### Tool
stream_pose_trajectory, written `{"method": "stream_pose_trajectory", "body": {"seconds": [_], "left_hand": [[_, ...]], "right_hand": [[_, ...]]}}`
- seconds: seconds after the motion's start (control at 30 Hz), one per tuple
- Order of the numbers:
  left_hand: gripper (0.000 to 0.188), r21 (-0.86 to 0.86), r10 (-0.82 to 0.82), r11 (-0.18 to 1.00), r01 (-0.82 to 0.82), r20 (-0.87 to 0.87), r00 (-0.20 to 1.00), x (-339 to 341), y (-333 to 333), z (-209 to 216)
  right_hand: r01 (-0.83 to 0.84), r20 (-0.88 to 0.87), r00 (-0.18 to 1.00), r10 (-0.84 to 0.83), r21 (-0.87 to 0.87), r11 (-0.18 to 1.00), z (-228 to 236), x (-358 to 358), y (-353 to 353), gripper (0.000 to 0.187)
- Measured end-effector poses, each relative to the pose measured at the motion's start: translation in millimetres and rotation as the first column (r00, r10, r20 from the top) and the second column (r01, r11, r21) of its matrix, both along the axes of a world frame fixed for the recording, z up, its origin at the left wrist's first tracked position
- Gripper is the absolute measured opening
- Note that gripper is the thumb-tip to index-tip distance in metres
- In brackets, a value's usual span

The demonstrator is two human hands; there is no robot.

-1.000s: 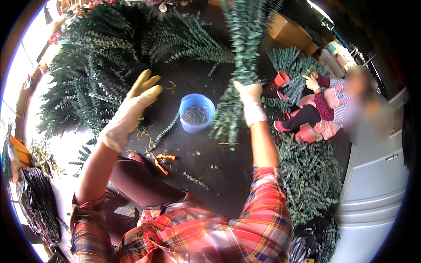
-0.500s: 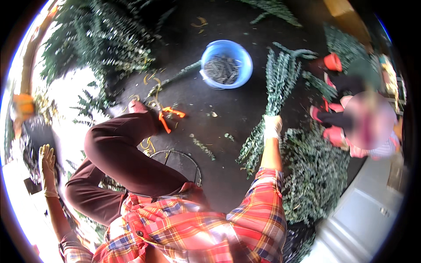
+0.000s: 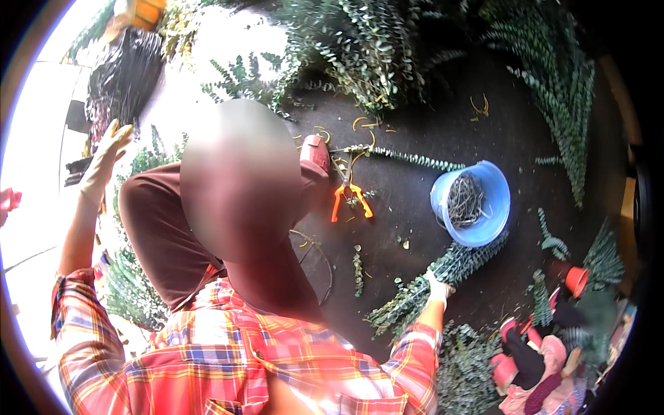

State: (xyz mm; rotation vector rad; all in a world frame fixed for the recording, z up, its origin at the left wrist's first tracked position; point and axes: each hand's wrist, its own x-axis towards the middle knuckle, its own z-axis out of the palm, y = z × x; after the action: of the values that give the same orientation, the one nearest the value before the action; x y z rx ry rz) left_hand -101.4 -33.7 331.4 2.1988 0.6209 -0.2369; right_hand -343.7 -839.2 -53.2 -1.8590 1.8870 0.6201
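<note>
In a pale glove, my right hand (image 3: 438,285) is closed round the middle of a bunch of leafy green eucalyptus stems (image 3: 409,299). The bunch lies slantwise over the dark floor, its far end just below a blue bucket (image 3: 492,220) that holds a heap of thin dark wire pieces (image 3: 465,200). My left hand (image 3: 109,158), gloved too, reaches out at the far left with fingers stretched and nothing in it. A crumpled black plastic bundle (image 3: 128,72) is close to it. Orange-handled shears (image 3: 353,199) lie on the floor by my shoe.
Big eucalyptus piles lie at the back (image 3: 366,52), far right (image 3: 564,104) and lower right (image 3: 465,370). A wire ring (image 3: 330,273) is beside my leg. Another person in pink (image 3: 546,373) sits at the lower right, near a small red pot (image 3: 576,281).
The view has swung left, so the bucket and shears appear farther right. My right hand still grips the bunch, which now slants beside the bucket. My left arm stays stretched out.
</note>
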Motion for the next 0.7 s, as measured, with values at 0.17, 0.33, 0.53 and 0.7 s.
{"method": "stream_pose_trajectory", "body": {"seconds": [0.17, 0.33, 0.53, 0.7], "left_hand": [[0.101, -0.081, -0.046, 0.996, 0.044, -0.033, 0.998, 49, -11, -43], [0.090, -0.418, -0.099, 0.900, 0.127, 0.089, 0.991, 83, 19, -148], [0.082, -0.527, -0.114, 0.842, 0.114, 0.033, 0.993, 130, -53, -283], [0.092, -0.349, 0.051, 0.926, -0.146, -0.266, 0.963, 155, -69, -362]], "right_hand": [[-0.072, 0.125, 0.988, 0.087, -0.116, 0.991, 94, -3, -3, 0.106], [-0.180, 0.664, 0.655, 0.361, -0.326, 0.928, 191, 115, 27, 0.052], [-0.732, 0.933, 0.356, 0.045, 0.249, 0.634, 193, 388, 211, 0.033], [-0.882, 0.810, 0.421, 0.408, 0.261, 0.392, 109, 504, 449, 0.040]]}}
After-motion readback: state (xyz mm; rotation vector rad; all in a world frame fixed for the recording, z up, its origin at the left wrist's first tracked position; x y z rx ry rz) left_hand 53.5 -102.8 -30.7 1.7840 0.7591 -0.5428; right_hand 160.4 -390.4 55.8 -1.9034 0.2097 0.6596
